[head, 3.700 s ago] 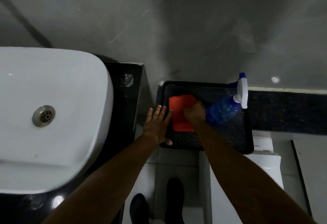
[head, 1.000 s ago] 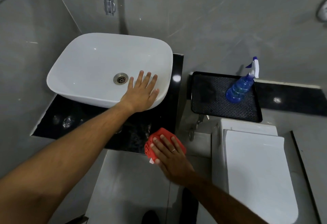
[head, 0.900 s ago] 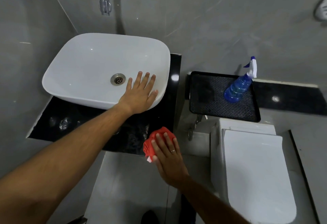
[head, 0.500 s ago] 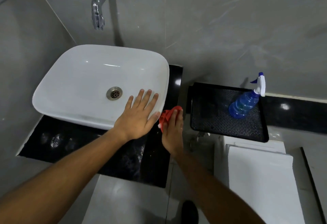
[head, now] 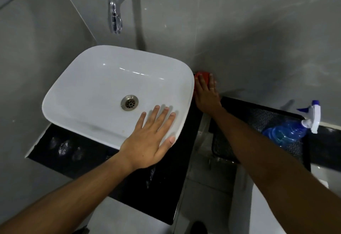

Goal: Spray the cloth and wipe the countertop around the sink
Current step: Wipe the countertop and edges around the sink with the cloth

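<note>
A white basin sink (head: 103,78) sits on a black countertop (head: 166,184). My left hand (head: 149,139) lies flat, fingers spread, on the sink's near right rim. My right hand (head: 206,95) presses a red cloth (head: 202,76) onto the narrow strip of countertop to the right of the sink, at the back by the wall. Only the cloth's far edge shows beyond my fingers. A blue spray bottle (head: 289,132) with a white trigger lies on a black tray (head: 258,121) to the right.
A chrome tap (head: 118,10) juts from the grey tiled wall above the sink. Wet patches mark the countertop's left front (head: 64,147). A white toilet cistern lid (head: 287,213) stands below the tray. A dark shoe (head: 198,228) shows on the floor.
My right hand has slid the red cloth from the countertop's front right corner back along the sink's right side to the wall. My left hand has stayed on the rim. The view has tilted up.
</note>
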